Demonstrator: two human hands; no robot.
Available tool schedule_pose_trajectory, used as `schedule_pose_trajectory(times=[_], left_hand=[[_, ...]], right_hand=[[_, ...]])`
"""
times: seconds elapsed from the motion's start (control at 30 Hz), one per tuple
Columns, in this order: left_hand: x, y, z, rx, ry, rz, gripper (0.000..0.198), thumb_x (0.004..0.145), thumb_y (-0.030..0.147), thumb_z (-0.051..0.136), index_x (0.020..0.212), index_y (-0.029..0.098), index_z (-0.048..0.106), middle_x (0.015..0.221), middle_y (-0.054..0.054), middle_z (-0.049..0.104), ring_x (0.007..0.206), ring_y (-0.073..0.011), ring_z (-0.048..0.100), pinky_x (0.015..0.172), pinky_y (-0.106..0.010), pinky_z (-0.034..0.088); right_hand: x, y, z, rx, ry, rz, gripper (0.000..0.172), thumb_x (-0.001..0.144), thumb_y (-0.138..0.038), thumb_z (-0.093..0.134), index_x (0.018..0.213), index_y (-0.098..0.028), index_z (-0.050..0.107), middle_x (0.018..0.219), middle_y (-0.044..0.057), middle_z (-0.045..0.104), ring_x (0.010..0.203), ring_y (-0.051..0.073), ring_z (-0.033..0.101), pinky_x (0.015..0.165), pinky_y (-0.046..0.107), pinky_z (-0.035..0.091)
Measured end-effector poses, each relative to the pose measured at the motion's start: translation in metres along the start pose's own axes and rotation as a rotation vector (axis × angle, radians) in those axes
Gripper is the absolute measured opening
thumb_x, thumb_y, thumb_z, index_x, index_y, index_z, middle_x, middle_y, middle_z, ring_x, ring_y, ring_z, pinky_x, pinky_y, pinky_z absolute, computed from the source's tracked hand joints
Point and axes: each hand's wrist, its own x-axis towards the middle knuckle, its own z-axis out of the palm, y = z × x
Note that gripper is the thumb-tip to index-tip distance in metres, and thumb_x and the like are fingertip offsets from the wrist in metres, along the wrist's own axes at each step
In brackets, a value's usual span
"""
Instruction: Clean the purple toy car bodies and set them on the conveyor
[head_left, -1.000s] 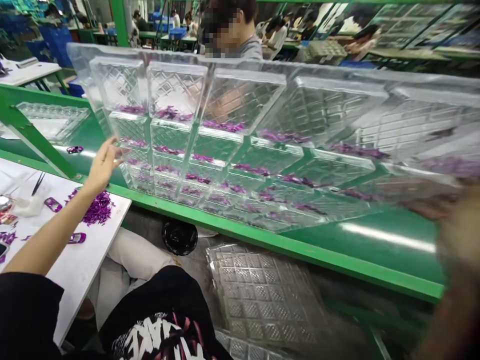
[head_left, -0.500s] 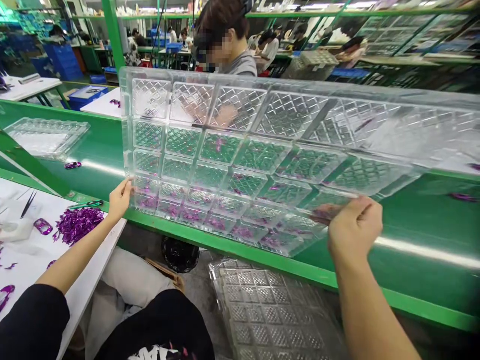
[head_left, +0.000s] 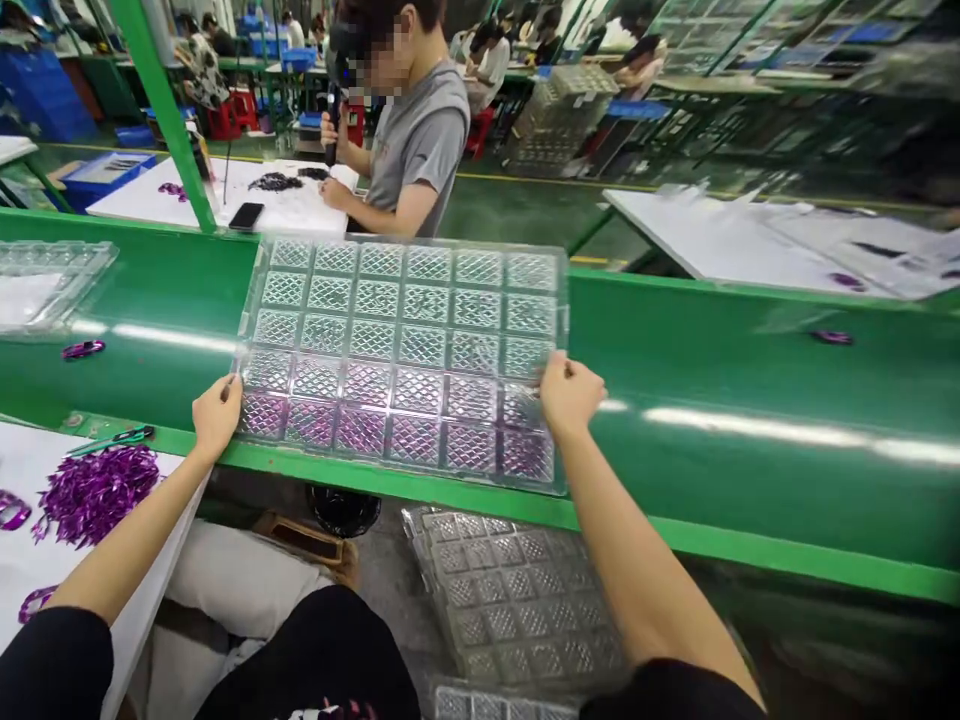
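Note:
A clear plastic compartment tray [head_left: 401, 350] is held tilted above the green conveyor belt, its lower edge near the belt's front rail. My left hand [head_left: 217, 415] grips its left edge, fingers closed. My right hand [head_left: 571, 395] is closed on the right edge. Purple shows in the lower rows of cells; whether the pieces lie inside the tray or show through it I cannot tell. Beside my left forearm, a pile of shiny purple pieces [head_left: 101, 490] rests on the white table [head_left: 176, 500], with a green-handled cutter [head_left: 112, 440] behind it.
The green belt [head_left: 720, 360] runs across, carrying a purple car-shaped part [head_left: 82, 349] and another clear tray [head_left: 56, 285]. Stacked clear trays [head_left: 517, 590] are below the front rail [head_left: 480, 495]. A black bin [head_left: 343, 510] stands underneath. Across the belt, a person in grey [head_left: 420, 130] works at a table.
The tray has swung away from me and now faces me more squarely, farther over the belt. My right hand has moved left with it; both hands keep their grip. The view has shifted right.

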Motion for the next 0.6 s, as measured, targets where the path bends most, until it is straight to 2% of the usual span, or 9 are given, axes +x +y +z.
schedule_pose_trajectory(times=[0.1, 0.17, 0.4, 0.6], left_hand=[[0.002, 0.002, 0.005, 0.052, -0.015, -0.027, 0.047, 0.092, 0.048, 0.055, 0.112, 0.016, 0.083, 0.081, -0.009, 0.077, 0.084, -0.0275, 0.069, 0.089, -0.036, 0.050], [0.004, 0.003, 0.007, 0.059, -0.029, -0.045, 0.048, 0.092, 0.049, 0.055, 0.113, 0.017, 0.084, 0.083, -0.009, 0.078, 0.084, -0.0271, 0.070, 0.089, -0.036, 0.051], [0.019, 0.016, 0.005, 0.014, -0.030, -0.109, 0.045, 0.085, 0.050, 0.065, 0.108, 0.017, 0.085, 0.085, -0.008, 0.081, 0.083, -0.0292, 0.073, 0.084, -0.037, 0.056], [0.032, 0.031, -0.004, -0.006, -0.014, -0.083, 0.029, 0.083, 0.041, 0.067, 0.090, 0.019, 0.084, 0.076, -0.006, 0.079, 0.088, -0.0317, 0.075, 0.089, -0.038, 0.056]], right_hand=[[0.003, 0.009, 0.017, -0.060, -0.048, 0.066, 0.039, 0.105, -0.055, 0.062, 0.107, -0.016, 0.070, 0.104, 0.005, 0.073, 0.096, 0.020, 0.070, 0.096, 0.043, 0.058], [0.008, 0.013, 0.021, -0.104, -0.064, 0.084, 0.037, 0.105, -0.052, 0.063, 0.111, -0.016, 0.070, 0.111, 0.007, 0.072, 0.102, 0.021, 0.070, 0.099, 0.045, 0.057], [0.027, 0.014, 0.007, -0.221, -0.090, 0.063, 0.034, 0.105, -0.046, 0.066, 0.121, -0.017, 0.070, 0.126, 0.011, 0.070, 0.116, 0.025, 0.068, 0.104, 0.049, 0.057], [0.031, -0.001, 0.004, -0.267, -0.079, 0.027, 0.036, 0.104, -0.046, 0.067, 0.121, -0.015, 0.069, 0.125, 0.011, 0.070, 0.116, 0.025, 0.068, 0.104, 0.049, 0.057]])
